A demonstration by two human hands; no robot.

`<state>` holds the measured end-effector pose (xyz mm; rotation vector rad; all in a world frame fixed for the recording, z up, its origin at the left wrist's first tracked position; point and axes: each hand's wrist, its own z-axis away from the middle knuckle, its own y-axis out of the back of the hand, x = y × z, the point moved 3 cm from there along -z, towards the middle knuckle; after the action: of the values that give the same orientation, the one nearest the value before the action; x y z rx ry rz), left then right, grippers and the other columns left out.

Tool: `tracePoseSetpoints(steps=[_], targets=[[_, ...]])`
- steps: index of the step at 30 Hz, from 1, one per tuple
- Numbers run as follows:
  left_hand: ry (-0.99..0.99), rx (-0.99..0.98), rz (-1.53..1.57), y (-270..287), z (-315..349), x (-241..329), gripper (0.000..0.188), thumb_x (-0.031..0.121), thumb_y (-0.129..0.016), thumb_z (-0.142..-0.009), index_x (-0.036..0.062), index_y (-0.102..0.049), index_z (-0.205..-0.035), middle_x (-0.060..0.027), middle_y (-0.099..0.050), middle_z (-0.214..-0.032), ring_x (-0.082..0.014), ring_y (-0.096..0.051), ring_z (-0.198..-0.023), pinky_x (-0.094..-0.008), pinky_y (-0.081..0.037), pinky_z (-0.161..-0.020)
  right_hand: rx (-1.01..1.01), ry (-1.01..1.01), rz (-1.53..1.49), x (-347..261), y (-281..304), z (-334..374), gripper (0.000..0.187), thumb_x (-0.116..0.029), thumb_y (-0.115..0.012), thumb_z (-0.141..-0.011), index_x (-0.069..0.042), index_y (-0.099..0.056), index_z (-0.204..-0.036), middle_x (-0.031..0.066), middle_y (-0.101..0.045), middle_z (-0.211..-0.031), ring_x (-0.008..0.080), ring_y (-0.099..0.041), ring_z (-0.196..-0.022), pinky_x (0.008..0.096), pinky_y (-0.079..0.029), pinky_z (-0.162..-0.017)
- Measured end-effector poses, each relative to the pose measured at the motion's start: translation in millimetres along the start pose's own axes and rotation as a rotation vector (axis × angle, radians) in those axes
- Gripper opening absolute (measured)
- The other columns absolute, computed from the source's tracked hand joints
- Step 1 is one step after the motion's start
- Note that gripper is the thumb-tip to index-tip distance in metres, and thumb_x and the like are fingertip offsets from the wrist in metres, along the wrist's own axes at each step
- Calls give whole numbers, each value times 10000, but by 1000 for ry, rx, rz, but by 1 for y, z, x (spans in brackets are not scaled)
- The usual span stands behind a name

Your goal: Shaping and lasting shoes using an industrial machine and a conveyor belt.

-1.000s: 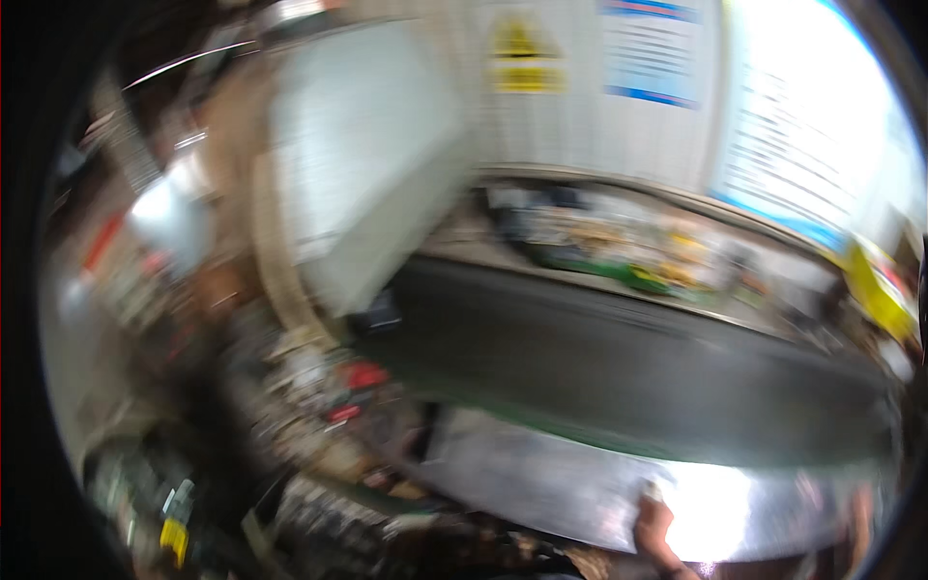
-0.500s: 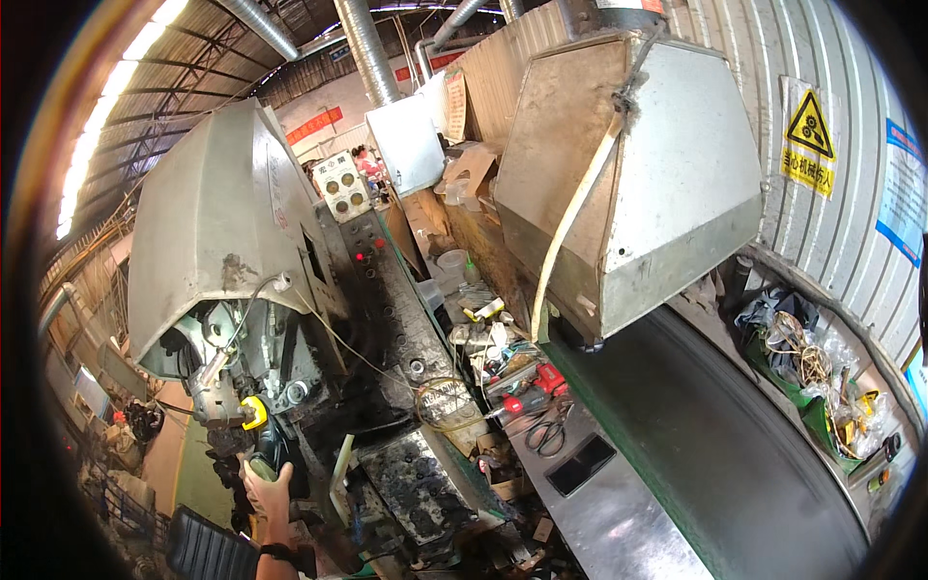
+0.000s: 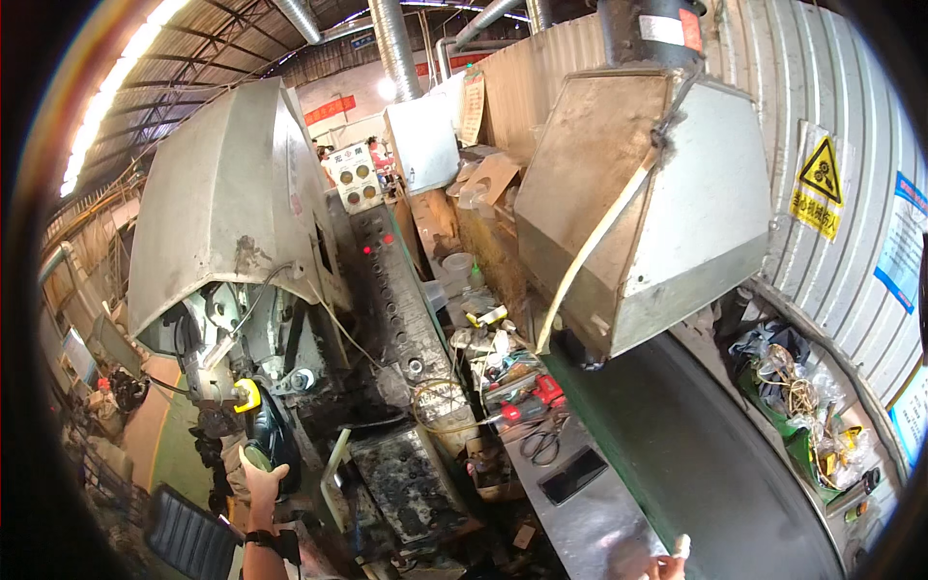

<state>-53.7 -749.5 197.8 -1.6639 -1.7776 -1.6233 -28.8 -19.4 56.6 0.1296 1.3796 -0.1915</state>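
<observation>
My left hand (image 3: 259,481) is closed on a black shoe upper (image 3: 278,433) that seems to sit on a green last (image 3: 255,457). The hand grips the green end, its thumb pointing right. The upper's far end is up against the working head of the machine (image 3: 227,372), beside a yellow part (image 3: 247,395); their exact contact is hidden. At the lower edge, my right hand (image 3: 667,564) is over the metal table (image 3: 609,512), close to the dark belt. Its fingers are partly in view and apart, one with a white covered tip. Nothing shows in it; part of it is blurred.
A dark conveyor belt (image 3: 715,454) runs on the right beneath a grey hood (image 3: 667,213). Scissors (image 3: 539,445), a black phone (image 3: 574,475) and a red tool (image 3: 532,401) lie on the metal table. A bent pale handle (image 3: 333,464) rises beside the machine. A black seat (image 3: 188,534) stands lower left.
My right hand has come into view at the lower edge. The left hand still grips the shoe upper at the machine. The whole view has shifted slightly.
</observation>
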Motion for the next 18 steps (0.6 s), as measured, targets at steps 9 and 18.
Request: tracePoseSetpoints(steps=[9, 18], targets=[[585, -392, 725, -30, 172, 139, 486, -43, -747, -833, 9, -619, -1300, -127, -718, -1140, -309, -697, -1036, -473, -589, -891, -151, -30, -130, -7, -34, -13, 487, -364, -499, -1094, -117, -445, -1510, 115, -654, -1244, 221, -646, -1059, 362, -579, -816], [1171, -1154, 590, -136, 302, 155, 347, 155, -696, -934, 37, -644, -1256, -128, -693, -1226, -360, -685, -1094, -518, -592, -889, -164, -240, -881, -30, -29, 37, 584, -270, -604, -1042, -101, -346, -1539, 197, -611, -1261, 328, -654, -1033, 460, -584, -813]])
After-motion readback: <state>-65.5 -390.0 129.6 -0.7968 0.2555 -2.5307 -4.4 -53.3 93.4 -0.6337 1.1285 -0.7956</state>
